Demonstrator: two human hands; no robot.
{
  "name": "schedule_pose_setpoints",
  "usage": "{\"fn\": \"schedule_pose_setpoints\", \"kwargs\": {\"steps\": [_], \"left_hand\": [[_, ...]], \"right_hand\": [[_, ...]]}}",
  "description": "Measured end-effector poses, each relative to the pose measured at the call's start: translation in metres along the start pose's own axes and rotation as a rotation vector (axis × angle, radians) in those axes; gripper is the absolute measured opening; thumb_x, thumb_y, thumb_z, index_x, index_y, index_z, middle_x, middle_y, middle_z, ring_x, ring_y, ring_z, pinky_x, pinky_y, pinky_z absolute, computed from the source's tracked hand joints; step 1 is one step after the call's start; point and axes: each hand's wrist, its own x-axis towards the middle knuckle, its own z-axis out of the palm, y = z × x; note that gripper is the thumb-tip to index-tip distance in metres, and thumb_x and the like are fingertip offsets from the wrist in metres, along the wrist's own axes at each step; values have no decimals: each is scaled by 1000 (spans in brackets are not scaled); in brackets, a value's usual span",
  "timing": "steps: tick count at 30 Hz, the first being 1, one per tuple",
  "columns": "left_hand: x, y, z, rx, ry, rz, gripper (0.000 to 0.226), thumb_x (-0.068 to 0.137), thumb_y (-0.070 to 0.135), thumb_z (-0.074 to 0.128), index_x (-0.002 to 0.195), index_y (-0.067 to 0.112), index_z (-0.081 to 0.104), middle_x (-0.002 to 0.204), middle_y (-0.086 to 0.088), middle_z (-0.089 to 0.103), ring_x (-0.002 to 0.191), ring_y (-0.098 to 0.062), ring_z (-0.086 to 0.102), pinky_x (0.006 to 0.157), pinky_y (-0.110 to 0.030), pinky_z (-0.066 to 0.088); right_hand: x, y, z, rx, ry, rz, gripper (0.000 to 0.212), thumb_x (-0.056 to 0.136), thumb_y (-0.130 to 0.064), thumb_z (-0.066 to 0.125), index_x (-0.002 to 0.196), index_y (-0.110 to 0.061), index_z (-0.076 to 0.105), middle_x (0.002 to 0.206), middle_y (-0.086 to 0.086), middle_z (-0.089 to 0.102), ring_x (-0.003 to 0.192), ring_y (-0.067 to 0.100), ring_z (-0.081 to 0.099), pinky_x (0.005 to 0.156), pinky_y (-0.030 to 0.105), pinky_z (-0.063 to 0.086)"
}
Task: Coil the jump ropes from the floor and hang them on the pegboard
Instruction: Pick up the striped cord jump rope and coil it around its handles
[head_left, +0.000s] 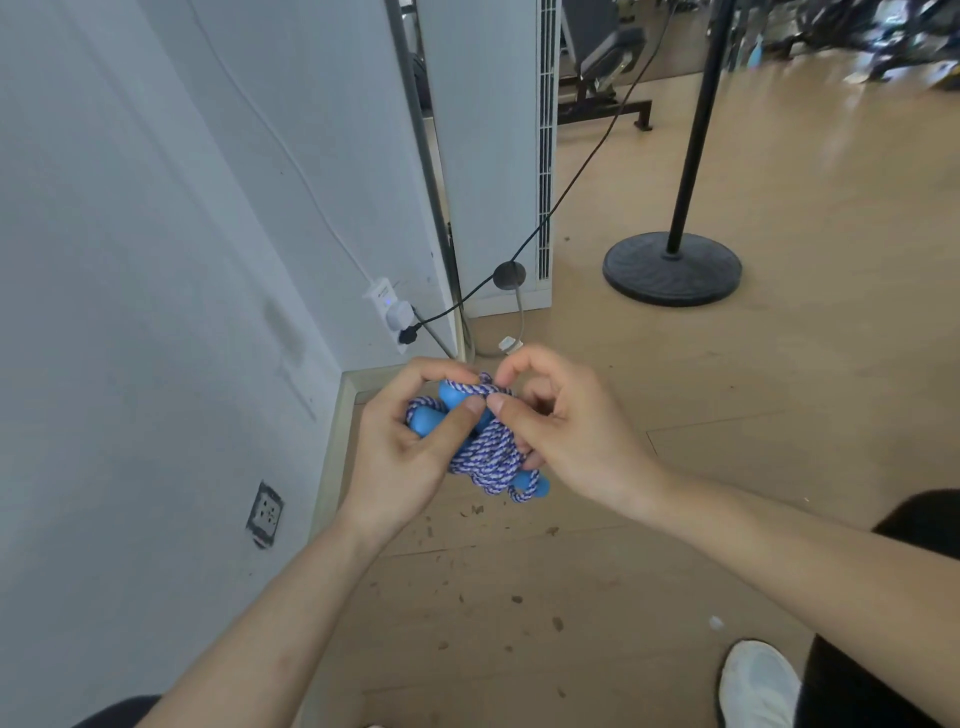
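My left hand (410, 452) grips the bundled jump rope (485, 457) by its blue handles (431, 415), thumb pressed across. My right hand (566, 431) pinches a strand at the top, above the wooden floor (727, 389).

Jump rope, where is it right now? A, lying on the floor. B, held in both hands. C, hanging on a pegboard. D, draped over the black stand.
B: the left hand grips the bundled jump rope by its blue handles and the right hand pinches a strand.

text: none legible | labels: none | numbers: none | signs: none
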Motion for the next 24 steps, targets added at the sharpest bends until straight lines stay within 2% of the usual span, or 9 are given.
{"fn": "schedule_pose_setpoints", "kwargs": {"steps": [1, 3, 7, 10, 14, 17, 20, 22, 24], "left_hand": [[0, 0, 0, 2, 19, -2, 14, 90, -1, 69, 96, 12, 66, 96, 2, 74, 91, -21, 71, 81, -32, 57], [0, -1, 0, 5, 53, -4, 14, 89, 0, 69, 92, 14, 66, 93, 3, 73, 89, -19, 70, 80, -32, 57], [5, -4, -4, -36, 55, -41, 14, 88, 3, 70, 90, 15, 65, 94, -2, 72, 87, -20, 69, 79, -36, 57], [6, -5, -7, -50, 15, -44, 13, 84, 10, 71, 87, 21, 66, 96, -9, 70, 87, -26, 67, 80, -45, 55], [4, -4, -7, -65, -69, -47, 14, 84, 9, 72, 88, 21, 67, 99, -12, 71, 91, -38, 69, 82, -56, 57], [3, -4, -7, -72, -106, -59, 12, 85, 10, 73, 91, 19, 67, 98, -16, 71, 90, -45, 66, 79, -63, 54], [2, -4, -8, -81, -129, -75, 12, 85, 10, 73, 93, 16, 67, 95, -15, 70, 86, -47, 63, 75, -59, 54], [2, -4, -8, -84, -168, -86, 12, 86, 10, 72, 96, 15, 66, 95, -13, 71, 86, -45, 64, 74, -56, 55], [2, -5, -7, -79, -217, -103, 14, 88, 9, 72, 99, 14, 66, 96, -12, 71, 85, -40, 65, 72, -49, 55]], "right_hand": [[0, -1, 0, 10, -23, 5, 7, 95, -14, 64, 98, -12, 59, 67, 24, 58, 58, 34, 63, 50, 42, 60], [0, -4, -2, 51, -73, 35, 6, 95, -15, 64, 99, -13, 61, 70, 21, 62, 59, 23, 63, 50, 36, 59], [8, -5, -13, 96, -92, 133, 15, 100, -19, 55, 97, -14, 69, 74, 11, 73, 57, 12, 64, 40, 25, 44], [15, -4, -19, 12, -87, 80, 9, 96, -14, 62, 100, -11, 70, 85, 14, 71, 53, 9, 61, 39, 23, 43], [21, 0, -25, -13, -204, 66, 18, 92, -14, 68, 110, -17, 73, 96, 19, 64, 70, 14, 56, 50, 24, 50], [25, 2, -30, -10, -258, 38, 16, 91, -10, 69, 106, -14, 73, 98, 23, 65, 76, 17, 54, 54, 27, 48], [28, 1, -34, -80, -299, -14, 10, 89, -6, 71, 98, -11, 72, 96, 19, 68, 76, 15, 55, 57, 22, 49], [30, 0, -36, -153, -335, -59, 9, 89, -6, 71, 95, -12, 71, 86, 3, 69, 75, 7, 55, 64, 13, 45], [31, 3, -37, -199, -352, -82, 6, 89, -6, 70, 94, -10, 69, 81, -7, 64, 73, 2, 52, 67, 13, 43]]}}
